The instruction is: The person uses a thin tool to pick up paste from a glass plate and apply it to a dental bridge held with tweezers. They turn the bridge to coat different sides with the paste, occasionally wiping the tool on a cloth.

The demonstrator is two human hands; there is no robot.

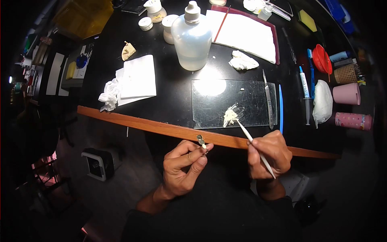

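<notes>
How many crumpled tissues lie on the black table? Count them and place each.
2: one crumpled tissue at the left by the folded white paper, another right of the big plastic bottle. More may hide among the clutter.

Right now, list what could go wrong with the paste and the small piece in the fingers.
1. The left hand pinches a small metal piece at its fingertips, off the table edge; it may drop to the floor.
2. The right hand works a white spatula in the paste near the glass slab front edge; paste might smear off.
</notes>
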